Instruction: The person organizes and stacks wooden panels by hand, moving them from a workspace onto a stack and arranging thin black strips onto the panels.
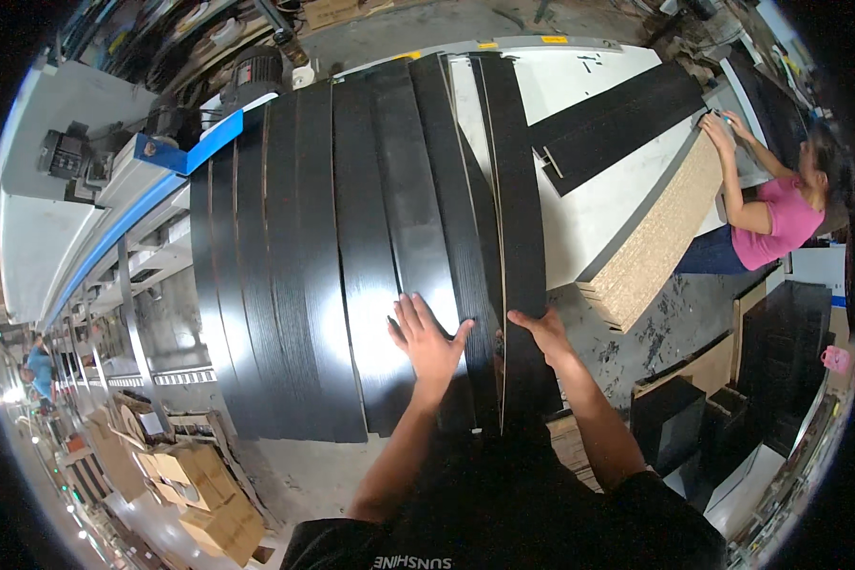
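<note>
Long black wood-grain boards (304,256) lie side by side across the table in front of me. My left hand (429,344) rests flat on one of them, fingers spread and palm down. To its right, my right hand (543,334) is at the outer edge of a separate black board (518,218), which stands slightly apart from the rest. Its thumb lies over the top face and the other fingers go down over the side, where they are partly hidden. A narrow pale gap shows between this board and its neighbours.
At the right a person in a pink shirt (779,223) handles a stack of boards with raw chipboard edges (660,233). More black boards (622,123) lie on the white tabletop (579,233). A blue-edged machine rail (123,228) runs along the left. Cardboard boxes (204,494) stand lower left.
</note>
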Demonstrator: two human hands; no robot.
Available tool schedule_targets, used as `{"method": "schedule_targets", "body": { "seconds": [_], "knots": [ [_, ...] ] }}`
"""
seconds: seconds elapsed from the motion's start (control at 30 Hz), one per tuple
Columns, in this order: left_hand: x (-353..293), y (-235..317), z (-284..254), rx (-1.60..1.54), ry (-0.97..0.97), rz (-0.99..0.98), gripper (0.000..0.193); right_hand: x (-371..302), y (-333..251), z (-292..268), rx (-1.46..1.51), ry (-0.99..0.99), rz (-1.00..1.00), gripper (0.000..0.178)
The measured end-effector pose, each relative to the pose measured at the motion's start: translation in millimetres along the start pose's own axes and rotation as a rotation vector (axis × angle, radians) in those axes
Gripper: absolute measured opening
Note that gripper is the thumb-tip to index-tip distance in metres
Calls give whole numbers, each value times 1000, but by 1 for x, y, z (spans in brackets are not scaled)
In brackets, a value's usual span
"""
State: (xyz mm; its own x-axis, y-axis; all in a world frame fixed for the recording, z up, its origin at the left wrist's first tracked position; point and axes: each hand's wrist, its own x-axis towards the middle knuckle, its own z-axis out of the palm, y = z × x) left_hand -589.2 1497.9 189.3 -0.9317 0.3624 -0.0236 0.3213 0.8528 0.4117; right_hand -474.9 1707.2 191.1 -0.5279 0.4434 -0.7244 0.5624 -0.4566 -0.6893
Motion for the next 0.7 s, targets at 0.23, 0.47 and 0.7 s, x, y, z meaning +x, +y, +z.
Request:
{"method": "schedule_targets", "body": {
  "seconds": [0.23, 0.47, 0.7],
  "knots": [
    [0, 87, -8, -435, -79, 40, 71, 5, 8, -19, -98, -15, -175, 61],
    [28, 100, 7, -389, -105, -249, 77, -32, -2, 5, -348, 185, -351, 78],
    [34, 86, 39, -300, 71, 43, 71, -39, -25, -17, -621, 371, -289, 98]
  ]
}}
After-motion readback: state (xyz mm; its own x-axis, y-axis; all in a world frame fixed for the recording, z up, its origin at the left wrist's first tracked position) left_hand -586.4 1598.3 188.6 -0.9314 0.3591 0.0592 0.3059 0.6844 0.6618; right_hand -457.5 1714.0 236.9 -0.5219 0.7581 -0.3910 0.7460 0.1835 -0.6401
